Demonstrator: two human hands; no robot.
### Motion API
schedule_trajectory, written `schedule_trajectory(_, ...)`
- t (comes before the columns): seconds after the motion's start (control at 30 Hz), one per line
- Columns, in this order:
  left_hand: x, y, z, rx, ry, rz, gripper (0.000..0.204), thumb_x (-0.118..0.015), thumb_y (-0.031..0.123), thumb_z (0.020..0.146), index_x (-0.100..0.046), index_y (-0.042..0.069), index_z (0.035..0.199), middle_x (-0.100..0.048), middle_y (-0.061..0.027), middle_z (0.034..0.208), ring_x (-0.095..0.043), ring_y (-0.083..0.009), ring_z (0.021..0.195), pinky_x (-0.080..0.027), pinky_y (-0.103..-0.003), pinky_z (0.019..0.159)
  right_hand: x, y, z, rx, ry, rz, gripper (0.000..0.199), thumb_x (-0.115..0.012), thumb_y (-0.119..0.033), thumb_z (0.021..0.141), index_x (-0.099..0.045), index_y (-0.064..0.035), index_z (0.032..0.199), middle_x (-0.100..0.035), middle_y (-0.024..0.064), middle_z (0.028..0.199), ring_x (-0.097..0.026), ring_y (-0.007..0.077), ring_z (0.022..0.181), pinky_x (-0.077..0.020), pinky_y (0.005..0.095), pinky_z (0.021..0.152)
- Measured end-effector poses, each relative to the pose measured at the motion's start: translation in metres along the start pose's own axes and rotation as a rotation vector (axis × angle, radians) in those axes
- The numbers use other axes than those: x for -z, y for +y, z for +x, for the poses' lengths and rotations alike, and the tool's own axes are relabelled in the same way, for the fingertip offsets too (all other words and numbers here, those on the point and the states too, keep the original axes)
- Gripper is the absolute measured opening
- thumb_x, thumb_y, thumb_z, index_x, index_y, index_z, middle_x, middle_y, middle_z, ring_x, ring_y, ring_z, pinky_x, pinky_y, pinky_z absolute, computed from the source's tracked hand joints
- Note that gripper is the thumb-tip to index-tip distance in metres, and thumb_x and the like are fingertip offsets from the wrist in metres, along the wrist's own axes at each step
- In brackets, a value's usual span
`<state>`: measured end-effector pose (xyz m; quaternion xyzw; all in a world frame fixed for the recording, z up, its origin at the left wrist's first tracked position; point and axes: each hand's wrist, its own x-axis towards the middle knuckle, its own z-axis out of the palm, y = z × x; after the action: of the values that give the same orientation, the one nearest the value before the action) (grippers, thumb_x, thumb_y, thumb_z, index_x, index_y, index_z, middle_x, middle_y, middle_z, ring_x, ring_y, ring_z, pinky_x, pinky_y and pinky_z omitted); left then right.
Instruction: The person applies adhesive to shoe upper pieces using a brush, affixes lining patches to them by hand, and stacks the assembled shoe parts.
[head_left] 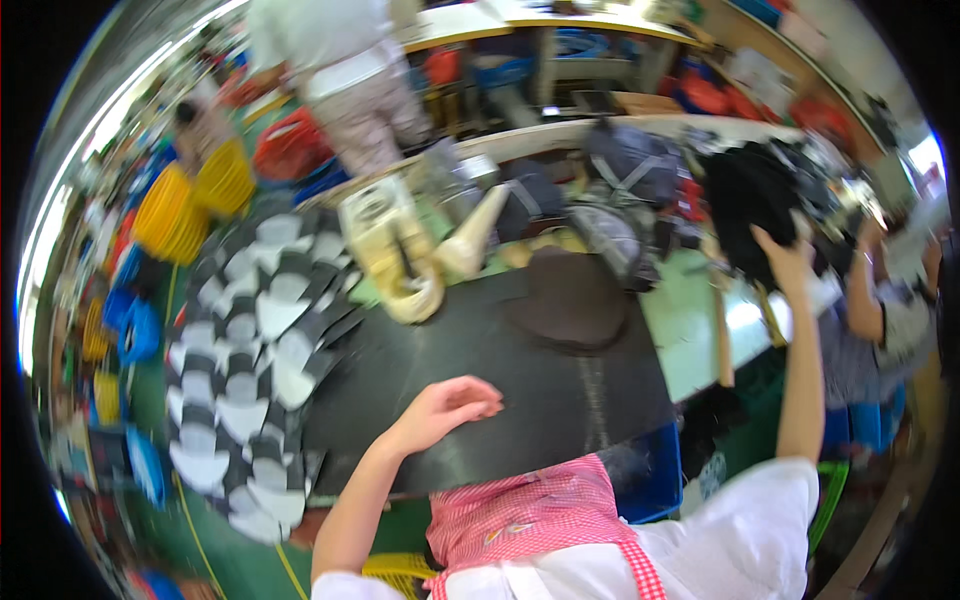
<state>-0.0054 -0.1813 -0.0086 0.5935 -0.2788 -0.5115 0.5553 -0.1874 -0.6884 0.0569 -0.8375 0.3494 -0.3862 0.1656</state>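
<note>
My left hand hovers over a black work mat, its fingers loosely curved and nothing visible in them. Stretched far out to the right, my right hand grips the near edge of a pile of black fabric pieces, with the thumb on one side and the fingers partly hidden in the dark cloth. A dark brown, rounded flat piece lies at the mat's far right. Behind the mat's far edge stands a cream-coloured machine or fixture, with a pale foot-shaped form beside it.
Overlapping grey-and-white cut pieces cover the mat's left side. Grey bundles lie along the back of the bench. A blue bin sits below at right. One person stands beyond the bench; another is at far right.
</note>
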Motion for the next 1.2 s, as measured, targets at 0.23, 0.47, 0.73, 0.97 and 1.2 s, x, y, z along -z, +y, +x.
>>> schedule_trajectory(0.23,-0.002,0.014,0.012,0.056,-0.36,-0.856,0.084,-0.03,0.073,0.091,-0.044,0.007,0.14,-0.056,-0.0186,0.132,-0.059,-0.0338,0.115,-0.046,-0.051,0.098,0.027,-0.065,-0.109,0.279,-0.825,0.225,0.053,-0.054,-0.007,0.084,-0.051,-0.0121,0.137,-0.047,0.0129,0.143,-0.046,0.0256,0.129,-0.0339,0.0388,0.11)
schedule_trajectory(0.47,0.013,-0.03,-0.07,0.072,0.233,-0.616,0.085,-0.078,0.011,0.077,-0.032,0.006,0.147,-0.054,-0.011,0.131,-0.059,-0.019,0.112,-0.051,-0.033,0.093,-0.063,-0.22,-0.222,1.242,-1.112,0.256,0.06,-0.072,-0.013,0.062,-0.066,-0.0296,0.12,-0.044,0.0122,0.144,-0.036,0.0359,0.136,-0.0226,0.0569,0.112)
schedule_trajectory(0.73,-0.012,-0.045,-0.095,-0.309,0.464,-0.273,0.091,-0.081,0.024,0.071,-0.033,0.004,0.145,-0.049,-0.0133,0.136,-0.052,-0.02,0.12,-0.044,-0.035,0.1,-0.076,-0.203,-0.181,-0.111,-1.361,0.948,0.093,-0.079,-0.031,0.069,-0.032,-0.0086,0.146,-0.031,0.0144,0.153,-0.028,0.0321,0.141,-0.0203,0.0472,0.114)
schedule_trajectory(0.97,-0.007,0.028,-0.12,-0.788,0.343,0.111,0.078,-0.074,0.016,0.071,-0.042,0.005,0.14,-0.058,-0.0104,0.128,-0.057,-0.0233,0.117,-0.043,-0.034,0.1,-0.094,-0.159,-0.175,0.02,-1.269,0.815,0.102,-0.08,-0.028,0.069,-0.023,0.0015,0.148,-0.043,0.0134,0.141,-0.043,0.0276,0.129,-0.0319,0.0387,0.11)
schedule_trajectory(1.2,0.022,-0.008,-0.128,-0.462,0.769,0.342,0.09,-0.081,0.005,0.066,-0.037,0.01,0.145,-0.047,-0.0083,0.138,-0.047,-0.0216,0.127,-0.035,-0.034,0.108,-0.105,-0.269,-0.208,0.222,-1.239,0.823,0.103,-0.085,-0.005,0.06,-0.028,-0.0041,0.146,-0.043,0.0111,0.138,-0.041,0.0232,0.131,-0.0311,0.0348,0.109)
